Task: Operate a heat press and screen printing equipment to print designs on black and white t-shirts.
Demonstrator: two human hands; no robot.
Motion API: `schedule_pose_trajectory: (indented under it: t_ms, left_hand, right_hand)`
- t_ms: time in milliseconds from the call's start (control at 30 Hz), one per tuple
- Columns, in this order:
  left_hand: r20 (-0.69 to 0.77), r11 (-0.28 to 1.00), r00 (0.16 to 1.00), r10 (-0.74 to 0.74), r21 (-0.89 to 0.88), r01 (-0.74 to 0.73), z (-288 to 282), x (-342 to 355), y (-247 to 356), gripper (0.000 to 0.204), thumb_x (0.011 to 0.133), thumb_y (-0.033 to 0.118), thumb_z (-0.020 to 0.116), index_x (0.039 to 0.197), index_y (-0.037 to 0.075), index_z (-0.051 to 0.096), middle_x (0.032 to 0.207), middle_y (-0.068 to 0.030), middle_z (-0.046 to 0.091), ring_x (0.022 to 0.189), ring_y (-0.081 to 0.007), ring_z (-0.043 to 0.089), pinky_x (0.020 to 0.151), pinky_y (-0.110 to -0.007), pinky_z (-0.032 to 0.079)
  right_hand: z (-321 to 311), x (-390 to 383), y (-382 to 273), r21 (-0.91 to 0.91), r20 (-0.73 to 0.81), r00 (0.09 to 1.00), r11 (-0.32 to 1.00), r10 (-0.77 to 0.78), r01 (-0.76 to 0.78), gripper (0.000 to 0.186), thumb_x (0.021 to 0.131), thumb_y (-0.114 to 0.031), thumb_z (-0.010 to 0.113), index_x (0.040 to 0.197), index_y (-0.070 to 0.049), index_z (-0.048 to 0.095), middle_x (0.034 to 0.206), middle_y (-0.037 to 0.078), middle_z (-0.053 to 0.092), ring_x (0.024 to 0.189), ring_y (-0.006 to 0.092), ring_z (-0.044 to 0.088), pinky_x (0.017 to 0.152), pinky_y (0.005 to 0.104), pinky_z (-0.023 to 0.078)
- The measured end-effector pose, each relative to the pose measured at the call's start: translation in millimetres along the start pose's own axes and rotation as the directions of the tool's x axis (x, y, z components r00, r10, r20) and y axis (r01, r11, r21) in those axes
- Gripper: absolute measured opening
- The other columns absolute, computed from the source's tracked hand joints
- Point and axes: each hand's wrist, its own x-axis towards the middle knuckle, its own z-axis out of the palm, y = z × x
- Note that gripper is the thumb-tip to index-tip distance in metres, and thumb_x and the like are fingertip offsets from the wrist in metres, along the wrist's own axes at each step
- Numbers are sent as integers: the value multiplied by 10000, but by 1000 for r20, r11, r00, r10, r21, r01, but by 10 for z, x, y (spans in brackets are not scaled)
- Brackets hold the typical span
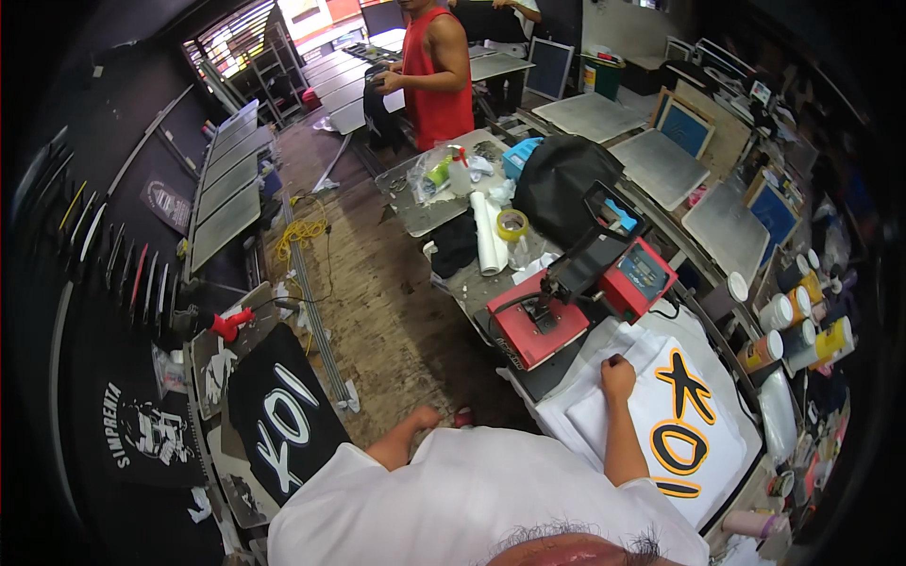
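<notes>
On my right, white shirts [590, 410] lie layered on the bench beside a heat press. My right hand [618, 375] is closed at the edge of this white cloth, its fingers curled onto the fabric. Next to that forearm, a white shirt [703, 410] shows large black-and-orange lettering. My left hand [425, 417] hangs over the floor in front of my body, loosely closed, with nothing seen in it. A black shirt [283, 415] with white lettering is spread on a platen to my left. Just beyond my right hand stands the red and black heat press [557, 316].
The bench also carries clear tape [512, 224], a white roll [488, 233], a spray bottle [460, 174] and a black cover [566, 179]. Ink jars [779, 311] line the right. A yellow cord [300, 236] lies on the floor. A person in red [439, 75] holds dark cloth.
</notes>
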Motion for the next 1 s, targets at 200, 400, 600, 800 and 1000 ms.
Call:
schedule_pose_trajectory:
  t_ms: [200, 400, 600, 800, 1000]
  left_hand:
    - [-4, 993, 1000, -17, -120, 16, -56, -30, 141, 353, 836, 320, 514, 801, 16, 692, 757, -133, 686, 626, -230, 647, 578, -377, 522]
    - [35, 871, 914, 404, 290, -396, 128, 232, -264, 336, 837, 309, 559, 840, 6, 704, 789, -127, 694, 641, -225, 655, 593, -384, 528]
    - [10, 984, 986, 169, 52, -170, 59, 182, -44, 295, 804, 286, 630, 964, 54, 717, 833, -144, 694, 660, -223, 665, 586, -372, 536]
    - [-19, 988, 994, 111, -104, -112, 25, 85, 55, 319, 831, 320, 605, 946, 44, 716, 823, -135, 698, 637, -227, 661, 590, -373, 539]
    - [84, 951, 979, 187, 235, -202, 371, 435, -370, 329, 835, 355, 551, 1045, 156, 708, 928, -123, 698, 693, -250, 671, 640, -400, 552]
  right_hand:
    - [-16, -33, 49, 1, -18, 1000, 1000, 23, -23, 266, 777, -272, 596, 871, -45, 699, 830, 191, 685, 798, 367, 660, 744, 443, 517]
    - [17, 0, 26, 6, -22, 1000, 1000, -13, 13, 252, 768, -263, 585, 842, -48, 693, 822, 173, 685, 791, 361, 654, 730, 439, 513]
    - [25, 28, 50, 14, -42, 999, 1000, -12, 12, 251, 770, -263, 582, 832, -47, 692, 819, 164, 684, 785, 356, 651, 727, 438, 510]
    - [6, 14, 95, 8, -30, 1000, 1000, 2, -2, 247, 775, -261, 582, 832, -45, 689, 815, 164, 684, 783, 351, 653, 727, 435, 511]
    - [-20, -34, 29, -15, 25, 998, 998, -54, 54, 242, 779, -253, 581, 839, -47, 695, 815, 166, 686, 776, 352, 656, 719, 432, 512]
